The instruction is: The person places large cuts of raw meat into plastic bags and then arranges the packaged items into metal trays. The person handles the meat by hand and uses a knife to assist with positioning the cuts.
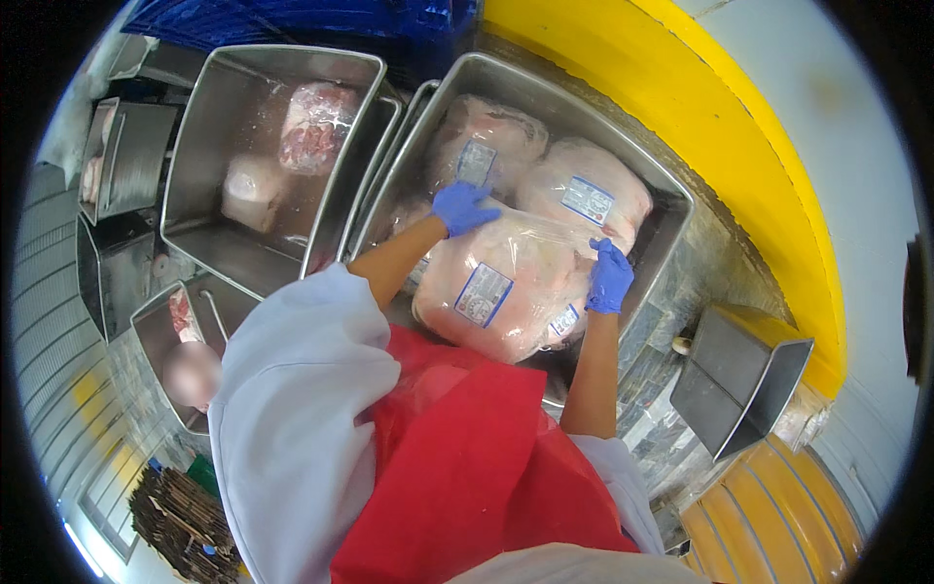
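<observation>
Before me stands a large stainless steel tub (pixel 584 95) holding several big meat pieces in clear plastic bags with blue-edged labels. My left hand (pixel 465 209), in a blue glove, lies with fingers spread on the upper left of the nearest bagged meat piece (pixel 533 255). The gloved fingers of my right hand (pixel 609 274) pinch the edge of the clear plastic at its upper right. The film is stretched between both hands. Another bagged piece (pixel 547 175) lies beyond them, and one more (pixel 503 131) is at the tub's far left.
Left of the tub, a second steel tub (pixel 273 55) holds two meat pieces in reddish liquid. A smaller steel cart (pixel 146 350) with meat stands lower left. An empty-looking steel bin (pixel 730 372) is at right, beside a yellow curved barrier (pixel 773 219). Blue plastic (pixel 306 22) lies beyond.
</observation>
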Motion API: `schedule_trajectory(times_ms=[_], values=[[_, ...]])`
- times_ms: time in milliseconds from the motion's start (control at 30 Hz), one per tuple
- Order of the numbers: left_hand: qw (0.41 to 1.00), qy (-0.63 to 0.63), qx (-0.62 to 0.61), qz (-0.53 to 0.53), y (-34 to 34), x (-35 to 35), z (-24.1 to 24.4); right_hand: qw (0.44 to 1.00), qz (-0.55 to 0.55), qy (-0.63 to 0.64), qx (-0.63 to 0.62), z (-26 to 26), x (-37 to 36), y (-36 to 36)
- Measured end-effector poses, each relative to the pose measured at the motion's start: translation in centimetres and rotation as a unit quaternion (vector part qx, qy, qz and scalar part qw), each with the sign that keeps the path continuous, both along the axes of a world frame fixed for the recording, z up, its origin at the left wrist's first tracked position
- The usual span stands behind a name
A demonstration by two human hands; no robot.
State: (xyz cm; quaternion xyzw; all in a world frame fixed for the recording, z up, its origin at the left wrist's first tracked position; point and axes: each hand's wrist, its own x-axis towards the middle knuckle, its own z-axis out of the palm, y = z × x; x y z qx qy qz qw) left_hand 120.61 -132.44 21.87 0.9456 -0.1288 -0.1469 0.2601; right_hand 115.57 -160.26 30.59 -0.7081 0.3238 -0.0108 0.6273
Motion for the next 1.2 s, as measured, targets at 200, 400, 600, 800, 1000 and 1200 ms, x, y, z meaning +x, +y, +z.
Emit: schedule_trajectory(times_ms=[200, 400, 600, 800, 1000, 1200], values=[[0.948, 0.112, -0.240, 0.179, -2.3, 0.7, -1.9, 0.981, 0.131, -0.048, 0.134, 2.8, 2.7, 5.7], [0.911, 0.011, -0.280, 0.303, -3.4, 1.9, -2.3, 0.965, 0.045, -0.091, 0.243, -0.1, 3.9, 4.0], [0.956, -0.114, -0.202, 0.182, -6.3, 7.7, -5.8, 0.982, 0.166, -0.061, -0.068, 2.3, 3.2, 5.4], [0.967, -0.186, -0.158, 0.070, -10.4, 8.6, -3.8, 0.916, -0.038, -0.029, 0.397, -2.5, -0.8, -0.8], [0.752, 0.145, -0.625, 0.147, -16.5, 5.3, 6.6, 0.830, 0.068, 0.022, 0.553, 8.5, -4.9, 0.7], [0.767, 0.000, -0.554, -0.325, -26.5, -4.7, 28.5, 0.857, -0.239, 0.032, 0.455, 19.7, -13.1, -0.8]])
